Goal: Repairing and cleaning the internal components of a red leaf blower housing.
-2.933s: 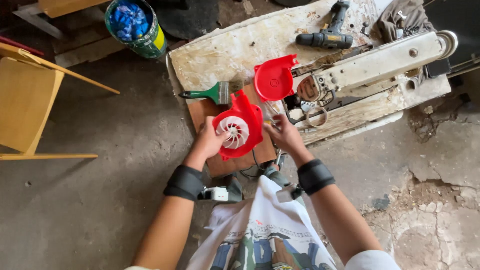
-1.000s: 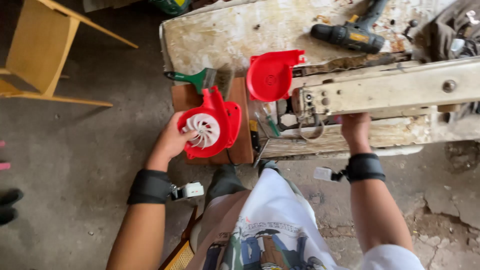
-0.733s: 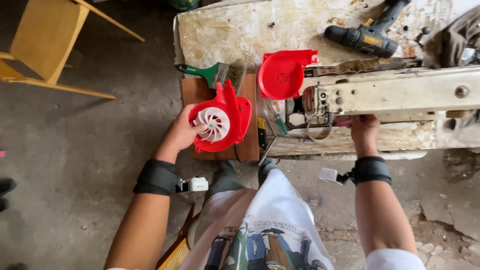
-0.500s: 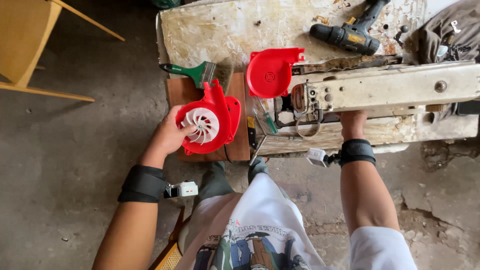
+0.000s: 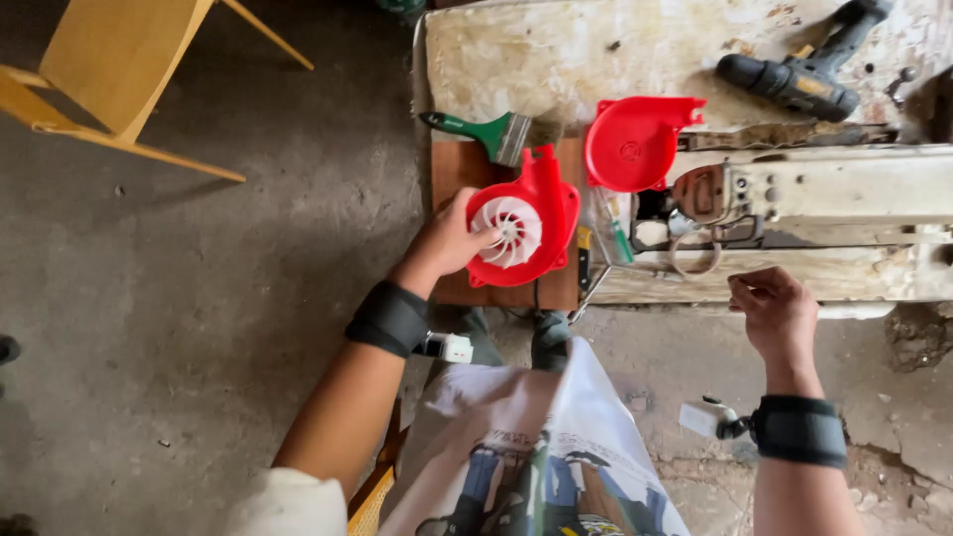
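Red blower housing (image 5: 524,230) with its white impeller (image 5: 506,230) facing up lay on the brown board (image 5: 459,174) at the near edge of the bench (image 5: 556,50). You had your left hand (image 5: 447,241) on it, grip closed on the housing's left rim, fingers reaching onto the impeller, probably to steady it flat. Your right hand (image 5: 777,310) hung free before the bench edge, fingers loosely curled on nothing you could be seen holding. The matching red cover (image 5: 635,144) sat apart, just beyond the housing, hollow side up. A green-handled paintbrush (image 5: 481,130) lay beside the housing's top, and a cordless drill (image 5: 799,71) rested well away at the far right. Small tools between housing and the pale metal beam (image 5: 834,189) were too cluttered to tell apart.
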